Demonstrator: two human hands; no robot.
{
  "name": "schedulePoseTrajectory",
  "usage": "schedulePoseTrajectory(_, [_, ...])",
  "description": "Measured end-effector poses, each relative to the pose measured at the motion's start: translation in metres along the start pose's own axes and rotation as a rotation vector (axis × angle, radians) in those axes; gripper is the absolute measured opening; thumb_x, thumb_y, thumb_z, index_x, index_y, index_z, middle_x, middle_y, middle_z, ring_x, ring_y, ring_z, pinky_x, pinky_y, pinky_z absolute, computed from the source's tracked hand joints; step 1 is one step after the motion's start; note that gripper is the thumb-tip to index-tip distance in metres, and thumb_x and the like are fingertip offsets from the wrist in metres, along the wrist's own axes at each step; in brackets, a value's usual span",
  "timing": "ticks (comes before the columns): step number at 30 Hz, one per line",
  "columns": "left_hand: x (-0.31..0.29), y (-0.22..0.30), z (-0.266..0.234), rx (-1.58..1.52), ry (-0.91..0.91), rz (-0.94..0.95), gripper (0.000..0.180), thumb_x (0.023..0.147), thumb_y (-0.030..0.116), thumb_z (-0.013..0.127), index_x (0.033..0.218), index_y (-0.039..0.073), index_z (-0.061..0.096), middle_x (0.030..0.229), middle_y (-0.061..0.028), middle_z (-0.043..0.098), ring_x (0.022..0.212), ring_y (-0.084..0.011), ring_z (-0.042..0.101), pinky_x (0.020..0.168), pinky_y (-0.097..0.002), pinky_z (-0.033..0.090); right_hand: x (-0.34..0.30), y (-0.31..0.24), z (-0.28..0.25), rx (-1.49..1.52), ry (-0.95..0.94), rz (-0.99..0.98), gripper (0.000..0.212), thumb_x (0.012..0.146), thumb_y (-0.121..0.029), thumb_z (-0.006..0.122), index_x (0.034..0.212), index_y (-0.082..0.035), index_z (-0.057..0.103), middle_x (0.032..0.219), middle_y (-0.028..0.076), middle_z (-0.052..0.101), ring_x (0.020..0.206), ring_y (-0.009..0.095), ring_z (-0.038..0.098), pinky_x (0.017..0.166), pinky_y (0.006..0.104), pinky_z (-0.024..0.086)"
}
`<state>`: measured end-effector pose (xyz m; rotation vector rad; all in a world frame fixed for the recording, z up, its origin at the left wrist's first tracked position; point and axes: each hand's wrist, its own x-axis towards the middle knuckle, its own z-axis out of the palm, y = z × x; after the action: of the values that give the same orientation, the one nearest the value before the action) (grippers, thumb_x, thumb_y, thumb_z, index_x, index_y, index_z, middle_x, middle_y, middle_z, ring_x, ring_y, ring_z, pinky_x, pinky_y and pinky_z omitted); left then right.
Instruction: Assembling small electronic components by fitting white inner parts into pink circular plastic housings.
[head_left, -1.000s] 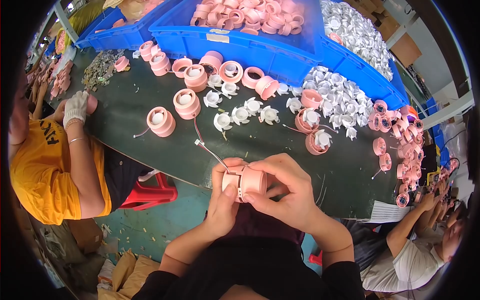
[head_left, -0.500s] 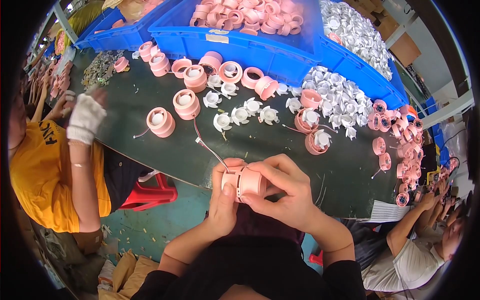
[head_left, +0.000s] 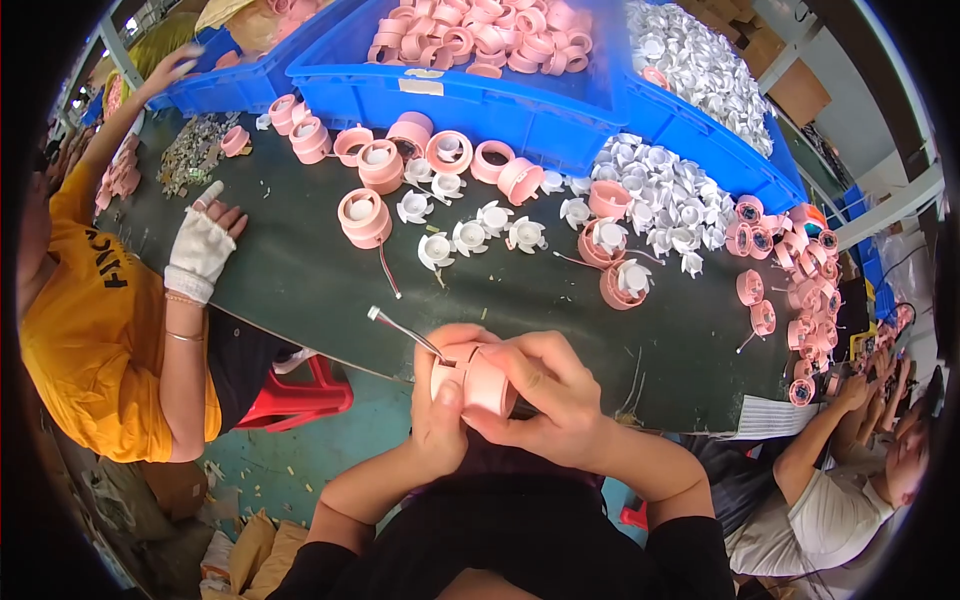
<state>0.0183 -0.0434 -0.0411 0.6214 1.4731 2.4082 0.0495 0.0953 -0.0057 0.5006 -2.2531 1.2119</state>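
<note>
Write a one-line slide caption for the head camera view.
Both hands, left hand and right hand, grip a pink round housing with a trailing wire above a dark green table.

What you cannot make out around your hands

Your right hand [head_left: 545, 395] covers most of the pink round housing [head_left: 478, 380], and your left hand [head_left: 440, 415] hides its near side, so you cannot tell its open face or how the thin wire [head_left: 405, 333] joins it. The pink parts in the blue bin [head_left: 500, 100] are cut off by the upper edge. At the far right, the small pink pieces [head_left: 815, 300] are too small and bent by the lens to tell apart.
</note>
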Motion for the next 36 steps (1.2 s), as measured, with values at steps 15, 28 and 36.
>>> schedulePoseTrajectory(15, [0.007,-0.021,-0.02,-0.398,-0.179,0.182,0.099,0.051,0.043,0.084,0.127,0.02,0.026,0.152,-0.0177,0.017,0.14,-0.0322,0.016,0.113,-0.0449,0.02,0.004,-0.011,-0.013,0.55,-0.269,0.431,0.078,0.064,-0.005,0.083,0.131,0.003,0.043,0.121,0.013,0.044,0.093,0.019,0.059,0.073,0.0294,0.059])
schedulePoseTrajectory(28, [-0.013,-0.015,-0.026,0.196,0.04,0.107,0.088,0.068,0.067,0.067,0.116,-0.004,0.048,0.104,-0.011,0.051,0.092,-0.0201,0.054,0.078,-0.0326,0.045,-0.003,-0.001,-0.002,0.147,-0.055,0.106,0.049,0.059,-0.016,0.084,0.097,0.004,0.061,0.084,0.01,0.062,0.066,0.015,0.059,0.049,0.022,0.047])
schedulePoseTrajectory(36, [-0.011,-0.009,-0.032,0.158,0.122,-0.109,0.08,0.075,0.063,0.064,0.118,-0.003,0.046,0.109,-0.0117,0.054,0.1,-0.0176,0.055,0.083,-0.0309,0.046,-0.005,0.002,0.011,0.151,0.006,0.17,0.047,0.067,-0.023,0.08,0.099,0.004,0.059,0.072,0.007,0.053,0.051,0.013,0.05,0.045,0.0265,0.044])
